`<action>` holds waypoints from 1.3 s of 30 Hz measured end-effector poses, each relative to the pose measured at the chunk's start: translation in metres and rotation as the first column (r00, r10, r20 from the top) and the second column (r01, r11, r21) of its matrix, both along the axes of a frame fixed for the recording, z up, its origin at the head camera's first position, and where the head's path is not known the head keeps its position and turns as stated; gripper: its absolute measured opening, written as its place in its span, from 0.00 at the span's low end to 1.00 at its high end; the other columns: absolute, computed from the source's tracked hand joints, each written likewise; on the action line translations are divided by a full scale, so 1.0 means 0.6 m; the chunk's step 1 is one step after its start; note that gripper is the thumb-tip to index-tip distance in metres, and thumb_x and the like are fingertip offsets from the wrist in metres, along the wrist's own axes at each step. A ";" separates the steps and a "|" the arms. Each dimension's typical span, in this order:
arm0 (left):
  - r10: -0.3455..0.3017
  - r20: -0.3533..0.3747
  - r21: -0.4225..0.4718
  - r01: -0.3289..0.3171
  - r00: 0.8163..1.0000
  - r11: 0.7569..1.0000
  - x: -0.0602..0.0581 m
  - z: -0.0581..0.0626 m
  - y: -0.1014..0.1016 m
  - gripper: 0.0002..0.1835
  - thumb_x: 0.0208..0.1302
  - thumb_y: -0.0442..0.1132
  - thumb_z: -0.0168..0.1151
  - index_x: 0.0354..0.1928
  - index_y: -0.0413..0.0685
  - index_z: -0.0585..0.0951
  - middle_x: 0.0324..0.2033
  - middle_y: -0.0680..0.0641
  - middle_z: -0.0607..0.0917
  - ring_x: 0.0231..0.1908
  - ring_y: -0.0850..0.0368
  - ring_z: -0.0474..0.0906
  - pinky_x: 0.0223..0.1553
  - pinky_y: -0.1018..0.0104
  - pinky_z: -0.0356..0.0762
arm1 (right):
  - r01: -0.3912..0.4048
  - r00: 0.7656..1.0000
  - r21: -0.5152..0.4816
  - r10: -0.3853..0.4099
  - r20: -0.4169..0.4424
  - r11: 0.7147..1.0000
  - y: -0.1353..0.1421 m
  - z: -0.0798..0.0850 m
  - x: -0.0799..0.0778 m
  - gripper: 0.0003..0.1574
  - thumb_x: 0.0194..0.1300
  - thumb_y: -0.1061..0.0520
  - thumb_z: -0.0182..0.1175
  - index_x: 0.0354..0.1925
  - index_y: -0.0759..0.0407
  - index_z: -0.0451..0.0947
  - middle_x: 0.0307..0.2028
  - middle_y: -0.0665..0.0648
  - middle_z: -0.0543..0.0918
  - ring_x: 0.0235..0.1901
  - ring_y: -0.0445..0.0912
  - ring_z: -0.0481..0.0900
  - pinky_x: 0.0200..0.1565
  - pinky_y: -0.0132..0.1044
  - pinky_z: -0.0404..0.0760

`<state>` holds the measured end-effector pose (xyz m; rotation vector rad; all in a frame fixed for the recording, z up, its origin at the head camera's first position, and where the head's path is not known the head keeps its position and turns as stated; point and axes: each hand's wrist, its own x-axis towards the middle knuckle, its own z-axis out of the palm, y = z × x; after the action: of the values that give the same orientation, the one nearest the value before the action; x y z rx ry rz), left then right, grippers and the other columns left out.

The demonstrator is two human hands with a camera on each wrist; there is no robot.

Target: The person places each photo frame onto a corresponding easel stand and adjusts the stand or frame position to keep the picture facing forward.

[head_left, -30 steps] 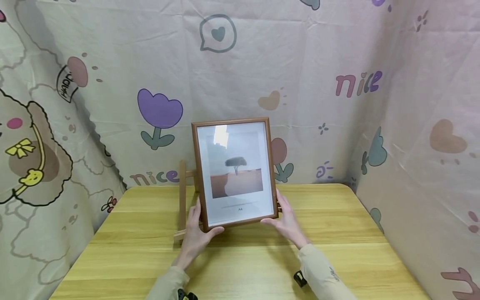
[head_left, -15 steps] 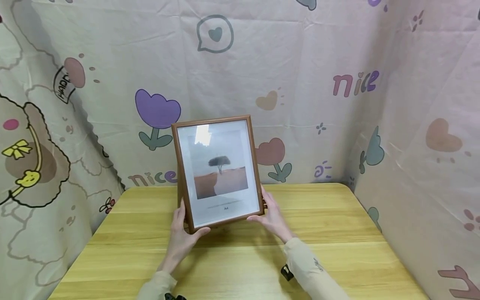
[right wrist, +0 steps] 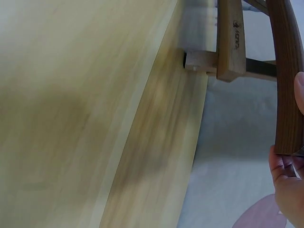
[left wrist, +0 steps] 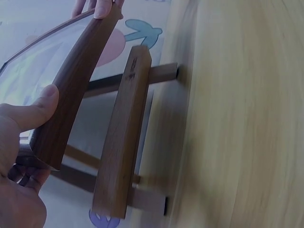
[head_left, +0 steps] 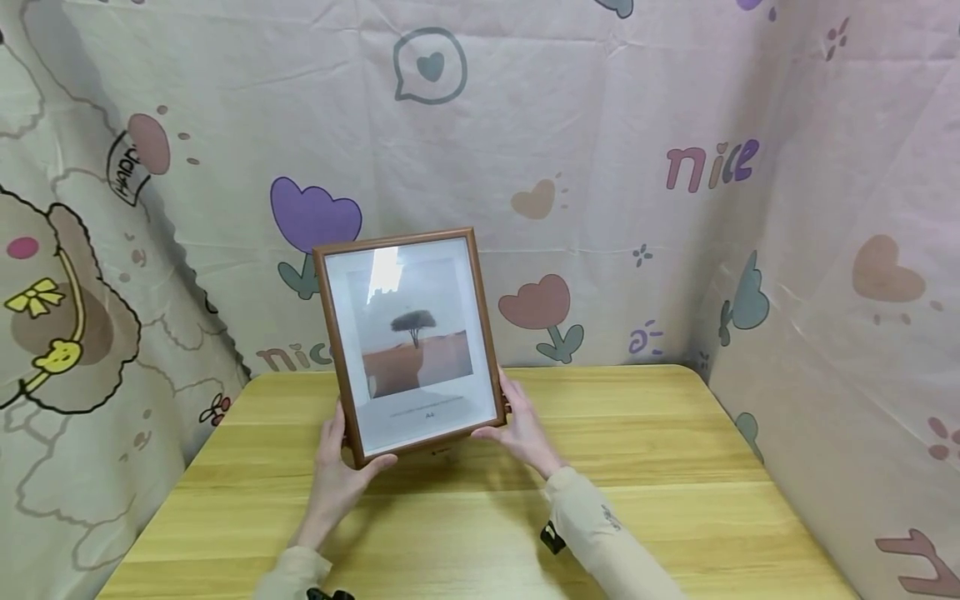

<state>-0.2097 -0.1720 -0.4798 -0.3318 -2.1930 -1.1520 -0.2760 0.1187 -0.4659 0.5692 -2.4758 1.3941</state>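
A brown wooden picture frame with a tree print under glass is held up in the head view, leaning slightly to the left. My left hand grips its lower left corner, thumb over the front edge and fingers behind. At the lower right corner, my right hand holds it the same way. Behind and below the frame stands a small wooden easel, mostly hidden in the head view. Its ledge bar and feet show in the left wrist view, with a gap between ledge and frame. The right wrist view shows the easel's ledge end too.
The yellow wood-grain table extends to both sides of the frame. A patterned cloth hangs right behind the table's back edge and along both sides. Dark wrist straps hang under the sleeves.
Both hands have carried the picture frame to the left, and it now covers the easel that showed at its left side before. The grip is unchanged.
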 end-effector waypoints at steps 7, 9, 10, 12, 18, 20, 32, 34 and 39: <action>0.024 -0.002 -0.017 -0.024 1.000 1.000 -0.001 -0.001 -0.018 0.67 0.40 0.33 0.84 0.80 0.44 0.50 0.54 0.35 0.74 0.42 0.73 0.65 0.41 0.82 0.66 | -0.013 1.000 -0.010 0.013 0.007 1.000 -0.020 -0.003 -0.007 0.73 0.45 0.58 0.81 0.80 0.50 0.49 0.62 0.61 0.72 0.53 0.50 0.77 0.57 0.43 0.81; 0.027 -0.002 -0.018 -0.027 1.000 0.999 -0.002 -0.003 -0.023 0.67 0.40 0.33 0.84 0.80 0.44 0.50 0.54 0.36 0.74 0.42 0.73 0.65 0.41 0.81 0.67 | -0.016 1.000 -0.009 0.016 -0.002 1.000 -0.024 -0.005 -0.007 0.73 0.45 0.58 0.81 0.80 0.51 0.49 0.62 0.61 0.72 0.53 0.51 0.77 0.57 0.45 0.81; 0.029 0.004 -0.019 -0.029 1.000 0.999 -0.002 -0.004 -0.025 0.67 0.40 0.33 0.84 0.80 0.45 0.50 0.54 0.36 0.74 0.42 0.73 0.65 0.42 0.82 0.67 | -0.017 1.000 -0.005 0.017 -0.005 1.000 -0.026 -0.006 -0.008 0.74 0.45 0.57 0.81 0.80 0.51 0.48 0.62 0.61 0.72 0.53 0.52 0.77 0.57 0.45 0.81; 0.033 0.020 -0.020 -0.033 0.999 0.999 -0.003 -0.006 -0.030 0.68 0.40 0.33 0.84 0.80 0.47 0.50 0.54 0.36 0.74 0.43 0.74 0.65 0.43 0.84 0.67 | -0.018 1.000 0.004 0.018 -0.012 1.000 -0.029 -0.008 -0.008 0.74 0.45 0.56 0.81 0.81 0.52 0.47 0.62 0.61 0.72 0.54 0.52 0.76 0.58 0.47 0.80; 0.044 0.059 -0.025 -0.043 0.997 0.999 -0.004 -0.012 -0.044 0.68 0.40 0.34 0.84 0.81 0.49 0.49 0.57 0.37 0.73 0.47 0.78 0.65 0.47 0.90 0.64 | -0.016 0.999 0.010 0.017 -0.035 1.000 -0.042 -0.013 -0.009 0.74 0.44 0.55 0.82 0.80 0.53 0.48 0.60 0.62 0.73 0.51 0.52 0.77 0.56 0.47 0.81; 0.044 0.065 -0.022 -0.042 0.997 0.999 -0.005 -0.014 -0.048 0.68 0.40 0.34 0.84 0.81 0.48 0.49 0.57 0.37 0.73 0.47 0.79 0.65 0.47 0.91 0.63 | -0.016 0.999 0.004 0.016 -0.036 1.000 -0.046 -0.015 -0.009 0.74 0.44 0.56 0.82 0.80 0.52 0.49 0.60 0.62 0.74 0.50 0.52 0.77 0.55 0.47 0.82; 0.037 0.080 0.000 -0.037 0.996 0.999 -0.009 -0.028 -0.065 0.68 0.40 0.32 0.84 0.81 0.52 0.49 0.54 0.39 0.73 0.48 0.79 0.66 0.49 0.91 0.64 | -0.021 0.999 -0.011 0.021 -0.025 1.000 -0.063 -0.028 -0.012 0.75 0.44 0.57 0.82 0.81 0.50 0.47 0.66 0.64 0.70 0.56 0.55 0.75 0.58 0.51 0.80; 0.039 0.087 0.003 -0.039 0.995 0.999 -0.009 -0.030 -0.066 0.68 0.40 0.33 0.84 0.81 0.53 0.49 0.54 0.40 0.73 0.47 0.79 0.66 0.48 0.90 0.64 | -0.023 0.999 -0.013 0.022 -0.033 1.000 -0.064 -0.029 -0.012 0.75 0.44 0.58 0.82 0.81 0.52 0.47 0.65 0.64 0.71 0.57 0.56 0.75 0.58 0.51 0.80; 0.054 0.100 -0.003 -0.054 0.993 0.999 -0.010 -0.034 -0.070 0.68 0.41 0.34 0.84 0.81 0.53 0.48 0.53 0.41 0.73 0.47 0.81 0.65 0.48 0.91 0.63 | -0.022 0.998 -0.008 0.022 -0.056 1.000 -0.068 -0.032 -0.014 0.74 0.44 0.57 0.82 0.80 0.55 0.49 0.63 0.64 0.72 0.54 0.54 0.76 0.56 0.48 0.82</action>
<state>-0.2156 -0.2137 -0.5000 -0.2173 -2.2746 -1.1618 -0.2843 0.0781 -0.4851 0.6269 -2.4260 1.3766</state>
